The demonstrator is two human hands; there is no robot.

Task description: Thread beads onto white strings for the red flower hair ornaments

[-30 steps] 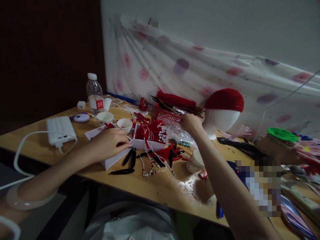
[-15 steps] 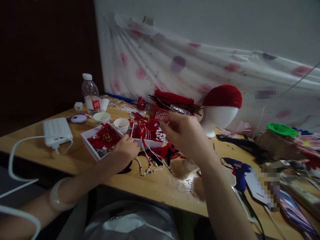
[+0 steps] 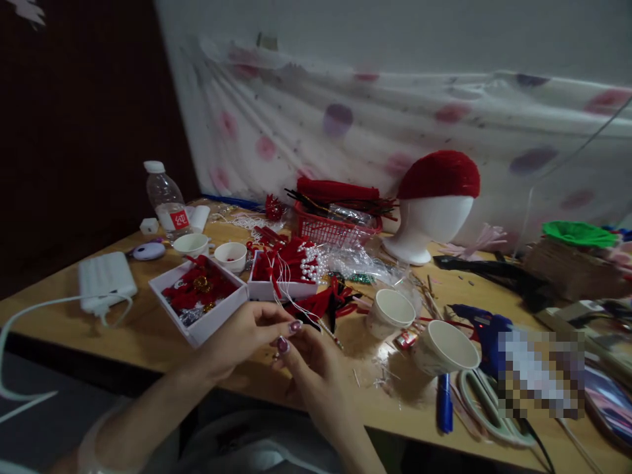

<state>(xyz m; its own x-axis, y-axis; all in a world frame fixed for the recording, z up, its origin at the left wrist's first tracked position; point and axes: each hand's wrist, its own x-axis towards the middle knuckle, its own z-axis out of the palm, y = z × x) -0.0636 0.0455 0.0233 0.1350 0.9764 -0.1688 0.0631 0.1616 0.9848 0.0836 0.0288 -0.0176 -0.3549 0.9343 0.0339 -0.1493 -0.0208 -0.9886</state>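
Observation:
My left hand (image 3: 241, 339) and my right hand (image 3: 318, 368) meet above the front of the table, fingertips close together in a pinch. What lies between them is too small or hidden to name. White strings (image 3: 282, 276) trail from the right-hand white box (image 3: 281, 289) down behind my fingers. Part of a beaded strand (image 3: 330, 334) shows beside my right hand; the rest is covered by the hands. White pearl beads (image 3: 312, 262) hang over that box's edge. Left of it, another white box (image 3: 197, 334) holds red pieces and gold ornaments, close to my left wrist.
Two paper cups (image 3: 394, 309) stand right of my hands, near a blue marker (image 3: 445, 405), scissors (image 3: 486, 408) and a blue glue gun (image 3: 486, 329). Behind are a red basket (image 3: 336, 230) and a white foam head (image 3: 434, 220). A water bottle (image 3: 168, 204) and power bank (image 3: 107, 280) are left.
My right hand has come down and left from in front of the basket to meet my left hand. The left has moved from the boxes toward me. The view has shifted slightly.

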